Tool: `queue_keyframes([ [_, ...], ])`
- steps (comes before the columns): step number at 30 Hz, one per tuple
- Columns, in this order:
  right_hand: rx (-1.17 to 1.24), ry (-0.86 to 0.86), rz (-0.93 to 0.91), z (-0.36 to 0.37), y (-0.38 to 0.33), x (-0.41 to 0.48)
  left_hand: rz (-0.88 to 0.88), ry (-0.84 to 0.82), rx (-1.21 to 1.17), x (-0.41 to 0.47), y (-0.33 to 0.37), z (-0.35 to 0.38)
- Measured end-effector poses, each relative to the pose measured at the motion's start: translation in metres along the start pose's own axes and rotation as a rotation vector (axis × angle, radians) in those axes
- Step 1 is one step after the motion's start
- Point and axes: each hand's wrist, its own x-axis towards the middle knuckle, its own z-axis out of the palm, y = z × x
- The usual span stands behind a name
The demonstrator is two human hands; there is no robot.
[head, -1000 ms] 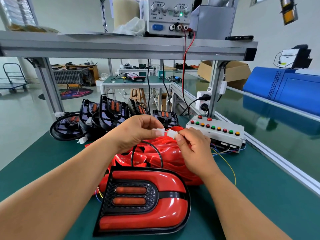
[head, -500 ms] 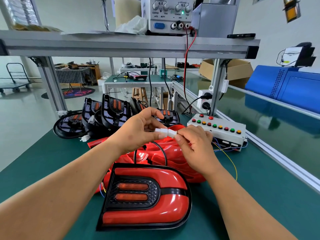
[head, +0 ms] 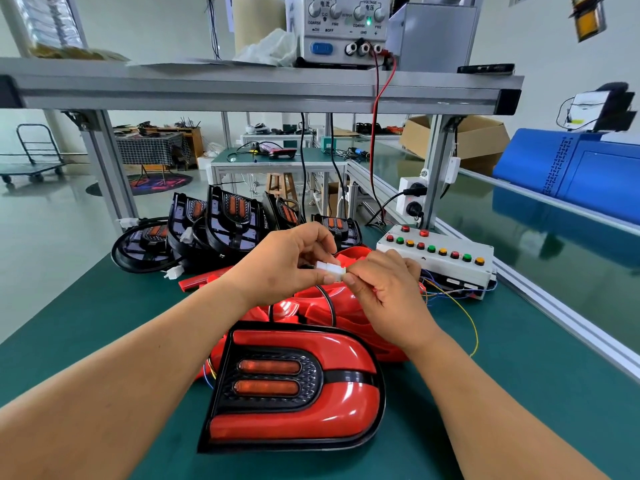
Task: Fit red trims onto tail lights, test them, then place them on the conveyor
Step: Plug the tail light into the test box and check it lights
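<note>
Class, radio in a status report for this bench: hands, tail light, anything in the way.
Left hand and right hand pinch the white connectors, mated. Trimmed tail light flat on the mat. Loose red trims piled behind it, under the hands.

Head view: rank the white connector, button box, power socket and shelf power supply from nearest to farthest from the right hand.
1. The white connector, pinched by the right hand at its right end.
2. The button box, just behind the hand, to its right.
3. The power socket, on the post beyond the box.
4. The power supply, up on the shelf.
</note>
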Motion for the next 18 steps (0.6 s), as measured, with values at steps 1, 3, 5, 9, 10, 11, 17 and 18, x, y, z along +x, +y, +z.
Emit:
queue_keyframes([
  [1,-0.006,0.000,-0.011,0.001,0.000,0.000,0.003,0.005,0.019,0.000,0.000,0.000],
  [3,0.004,-0.011,-0.017,0.003,0.000,0.000,0.013,0.013,0.069,-0.001,0.002,0.000],
  [5,0.010,0.008,-0.037,0.004,-0.003,0.000,0.025,0.012,0.106,-0.003,0.003,0.000],
  [9,-0.003,0.006,-0.069,0.007,-0.005,-0.001,0.020,0.020,0.117,-0.010,0.000,0.001],
  [10,-0.002,-0.022,-0.065,0.008,-0.005,-0.001,0.011,0.023,0.110,-0.012,-0.001,0.002],
  [11,-0.004,-0.050,-0.060,0.009,-0.005,-0.002,0.002,0.027,0.104,-0.015,-0.001,0.003],
  [17,-0.059,-0.119,-0.008,0.010,-0.005,-0.005,-0.182,-0.059,0.018,-0.023,-0.003,-0.006],
  [18,-0.087,-0.121,0.019,0.011,-0.004,-0.006,-0.206,-0.038,0.037,-0.027,-0.005,-0.012],
])
